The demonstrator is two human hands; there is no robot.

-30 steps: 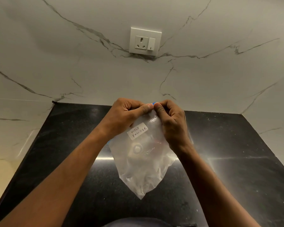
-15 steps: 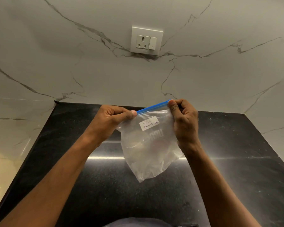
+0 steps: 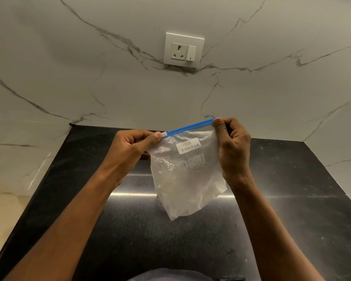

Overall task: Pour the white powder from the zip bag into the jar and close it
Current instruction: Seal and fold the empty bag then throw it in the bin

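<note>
Hanging limp between two hands, the clear, crinkled plastic zip bag [image 3: 186,179] looks light and soft. It would likely fold or swing with any tug, and its thin film would probably slip under a loose hold. The stiffest part is the blue zip strip [image 3: 190,126] along the top edge, so the two ends of that strip seem the soundest places to take hold.

That is where it is held. The left hand [image 3: 134,151] pinches the left end between thumb and curled fingers, and the right hand [image 3: 233,151] pinches the right end. The strip is stretched taut and tilted, its right end higher. The bag is in the air above the black speckled stone bench [image 3: 292,179], not touching it.

Its body sags to a point at the bottom. A whitish haze clouds the film, but how much powder is inside cannot be told. A white paper label [image 3: 188,146] near the top reads "MILK POWDER" in handwriting, with mirrored pale print below it. The strip appears pressed shut along its length. No jar is in view.
</note>
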